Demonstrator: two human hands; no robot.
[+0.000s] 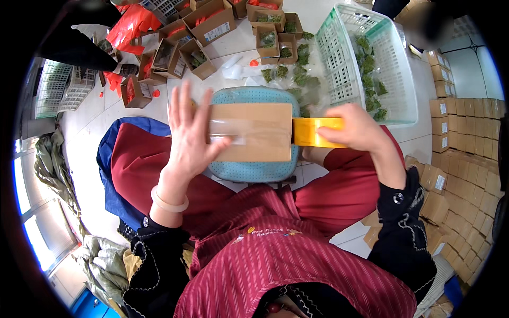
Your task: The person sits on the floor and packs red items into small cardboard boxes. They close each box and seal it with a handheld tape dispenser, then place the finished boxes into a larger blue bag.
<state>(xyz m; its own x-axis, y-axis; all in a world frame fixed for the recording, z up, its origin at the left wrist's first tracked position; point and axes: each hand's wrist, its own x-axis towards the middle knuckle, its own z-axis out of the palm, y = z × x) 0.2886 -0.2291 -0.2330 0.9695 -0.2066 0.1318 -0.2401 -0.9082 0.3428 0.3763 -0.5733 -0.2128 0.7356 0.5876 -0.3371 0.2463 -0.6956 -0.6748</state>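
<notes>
A closed cardboard box (262,147) lies on a light-blue dotted stool seat (254,173) between my knees. A strip of clear tape (254,126) runs along its top. At the box's left end my left hand (191,137) is spread, its fingers apart and its thumb over the top edge. My right hand (350,129) grips a glossy yellow tape dispenser (307,132) at the right end of the box. Whether tape still runs from the dispenser to the box is too hard to tell.
A white plastic crate (346,67) holding bagged green plants (370,71) stands ahead right. Small open cartons (199,59), some with red bags, sit ahead left. Stacked cardboard boxes (469,131) line the right. Another person's dark-clothed leg (83,47) is at upper left.
</notes>
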